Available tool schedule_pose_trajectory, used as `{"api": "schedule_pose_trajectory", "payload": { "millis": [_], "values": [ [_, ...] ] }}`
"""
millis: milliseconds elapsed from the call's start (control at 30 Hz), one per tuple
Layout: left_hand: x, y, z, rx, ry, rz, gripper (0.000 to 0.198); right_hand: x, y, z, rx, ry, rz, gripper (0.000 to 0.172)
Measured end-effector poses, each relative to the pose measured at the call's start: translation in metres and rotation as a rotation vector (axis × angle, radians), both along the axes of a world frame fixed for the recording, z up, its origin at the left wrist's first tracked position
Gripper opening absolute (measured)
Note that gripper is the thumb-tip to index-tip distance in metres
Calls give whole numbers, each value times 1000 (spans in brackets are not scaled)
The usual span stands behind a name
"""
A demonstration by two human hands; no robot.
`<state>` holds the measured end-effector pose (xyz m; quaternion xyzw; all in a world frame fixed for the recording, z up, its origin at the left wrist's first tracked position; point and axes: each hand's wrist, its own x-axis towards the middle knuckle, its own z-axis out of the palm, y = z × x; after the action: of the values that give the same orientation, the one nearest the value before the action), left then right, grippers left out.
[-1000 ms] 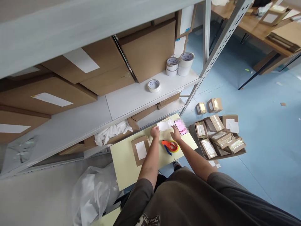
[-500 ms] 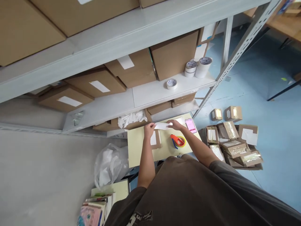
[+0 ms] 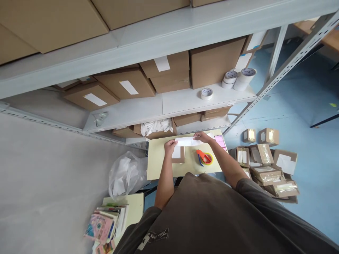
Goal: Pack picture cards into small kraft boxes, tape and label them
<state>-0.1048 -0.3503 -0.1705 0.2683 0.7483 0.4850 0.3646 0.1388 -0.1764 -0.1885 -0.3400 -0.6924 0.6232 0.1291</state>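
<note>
A strip of white paper (image 3: 184, 141) is stretched between both hands above the pale yellow table. My left hand (image 3: 170, 145) pinches its left end, and my right hand (image 3: 200, 137) grips the right end. Just below the strip lies a small cardboard box (image 3: 180, 158) with a white label, partly covered by my left hand and the paper. An orange tape dispenser (image 3: 203, 156) with a blue handle and a yellow-edged roll rests to the right of the box. Beside my right forearm is a phone (image 3: 220, 141) with a pink screen.
Grey metal shelving (image 3: 185, 24) with cardboard boxes (image 3: 217, 63) and white tape rolls (image 3: 206, 93) rises beyond the table (image 3: 156, 165). Packed parcels (image 3: 265, 173) fill a carton on the floor at right. At left are a clear plastic bag (image 3: 123, 176) and stacked books (image 3: 102, 225).
My hands have drawn slightly apart, and more of the white strip shows, held flatter. The camera view has shifted, so the shelves appear further right.
</note>
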Motion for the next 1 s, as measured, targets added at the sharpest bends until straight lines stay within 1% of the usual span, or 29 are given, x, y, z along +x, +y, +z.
{"api": "schedule_pose_trajectory", "payload": {
  "millis": [67,100,200,233,300,367,400,467,500,567,600,667,733,767,800,867,933,967,1000],
  "values": [
    [-2,1,-7,0,-32,47,35,6,-1,-6,-2,-12,-41,48],
    [-7,1,-9,-4,-32,88,35,12,-1,-10,2,-14,-82,48],
    [-33,-3,-11,-11,-3,209,35,35,6,-20,34,-40,-232,49],
    [-43,-5,-11,-4,-2,202,35,43,8,-21,47,-67,-257,47],
    [-57,-10,-10,25,-8,140,36,52,12,-21,103,-133,-280,41],
    [-60,-15,-9,74,3,57,34,51,9,-18,191,-207,-307,35],
    [-59,-18,-8,95,20,19,32,47,4,-15,235,-249,-325,38],
    [-56,-23,-5,108,72,-51,29,33,-14,-8,309,-315,-351,52],
    [-56,-26,-2,101,99,-90,27,24,-27,-5,332,-322,-354,56],
    [-61,-30,6,83,134,-197,24,2,-57,2,335,-259,-337,55],
    [-66,-31,11,83,137,-261,24,-11,-72,5,296,-199,-316,51],
    [-80,-29,21,102,108,-387,25,-38,-103,10,168,-62,-231,48],
    [-94,-25,30,147,54,-469,29,-66,-128,16,79,45,-147,45],
    [-99,-23,33,178,30,-480,33,-79,-138,19,43,79,-134,45],
    [-104,-22,36,214,14,-465,39,-92,-147,22,15,104,-139,45],
    [-110,-24,38,281,-2,-361,55,-115,-160,28,-25,133,-200,46],
    [-111,-34,36,311,-49,-254,64,-134,-170,34,-54,152,-279,47],
    [-110,-41,35,306,-95,-242,64,-143,-174,37,-68,162,-314,47],
    [-110,-50,33,289,-151,-263,63,-150,-178,39,-85,171,-345,47]
  ]
}}
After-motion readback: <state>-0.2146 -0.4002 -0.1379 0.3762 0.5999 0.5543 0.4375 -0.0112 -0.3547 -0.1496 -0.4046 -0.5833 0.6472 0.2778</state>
